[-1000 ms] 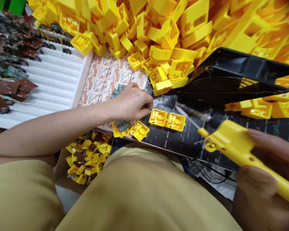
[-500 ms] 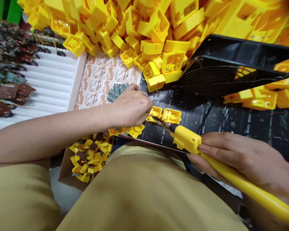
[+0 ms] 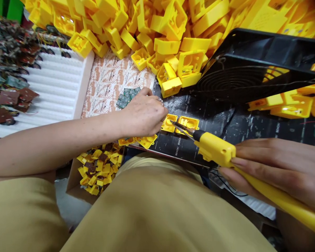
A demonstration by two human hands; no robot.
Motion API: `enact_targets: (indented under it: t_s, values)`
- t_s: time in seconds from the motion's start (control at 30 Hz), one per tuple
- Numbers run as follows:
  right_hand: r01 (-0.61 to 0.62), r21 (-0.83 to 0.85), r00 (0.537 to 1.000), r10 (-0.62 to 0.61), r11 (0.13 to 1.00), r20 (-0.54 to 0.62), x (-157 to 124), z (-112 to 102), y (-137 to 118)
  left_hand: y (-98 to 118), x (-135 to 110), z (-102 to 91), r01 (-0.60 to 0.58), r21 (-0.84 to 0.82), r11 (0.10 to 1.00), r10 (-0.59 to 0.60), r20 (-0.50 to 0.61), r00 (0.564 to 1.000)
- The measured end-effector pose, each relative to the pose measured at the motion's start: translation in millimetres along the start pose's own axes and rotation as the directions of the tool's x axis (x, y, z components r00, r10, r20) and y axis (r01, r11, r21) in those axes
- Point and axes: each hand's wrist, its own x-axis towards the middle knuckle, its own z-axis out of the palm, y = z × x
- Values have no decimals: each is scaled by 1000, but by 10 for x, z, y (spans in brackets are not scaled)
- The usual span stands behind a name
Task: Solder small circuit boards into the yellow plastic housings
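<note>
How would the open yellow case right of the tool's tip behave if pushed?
The yellow case looks like thin-walled plastic, so probably stiff and light. Lying flat on the black surface, it'd likely slide, not tip.

The black counter bears white lettering; a brown-and-white patterned covering lies over its left part, green circuit boards on that. Open yellow cases line the near edge. Heaped yellow housings crowd toward the far edge, beside a black fan.
</note>
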Motion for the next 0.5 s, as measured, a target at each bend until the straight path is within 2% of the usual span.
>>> enact_targets:
  t_s: [0.1,0.2,0.27,0.5]
  values:
    - [39,18,999,-39,999,-6,-71,-11,9,-8,-5,8,-4,1,1000,4,-13,1000]
    - [-4,4,1000,4,1000,-10,-58,5,6,-17,-9,14,-6,-5,1000,6,-12,1000]
    - [8,1,1000,-8,1000,1,-1,42,-2,-25,-15,25,-15,-11,1000,15,-26,1000]
    - [212,49,977,-211,976,-26,200,163,3,-38,-26,39,-49,3,999,49,-59,997]
